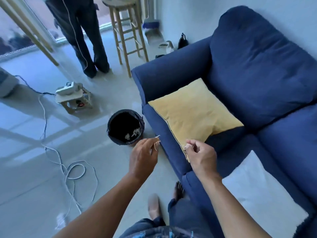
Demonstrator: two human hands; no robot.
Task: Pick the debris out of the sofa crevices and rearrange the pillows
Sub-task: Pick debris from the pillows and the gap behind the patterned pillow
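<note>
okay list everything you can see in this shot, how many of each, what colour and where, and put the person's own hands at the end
sofa: one, dark blue, right side against the wall
yellow pillow: one, flat on the left seat cushion
white pillow: one, flat on the near seat cushion
bin: one, black liner, on the floor by the sofa's front corner, pale scraps inside
tall stool: one, light wood, beyond the sofa arm
low stool: one, light wood, on the floor left, white device on top
cables: several, white and blue, loose on the floor
black bag: one, by the far wall
second person: one, dark trousers, standing at the back
left hand: pinching pale threads near the bin
right hand: pinching a small scrap over the yellow pillow's near corner
</note>
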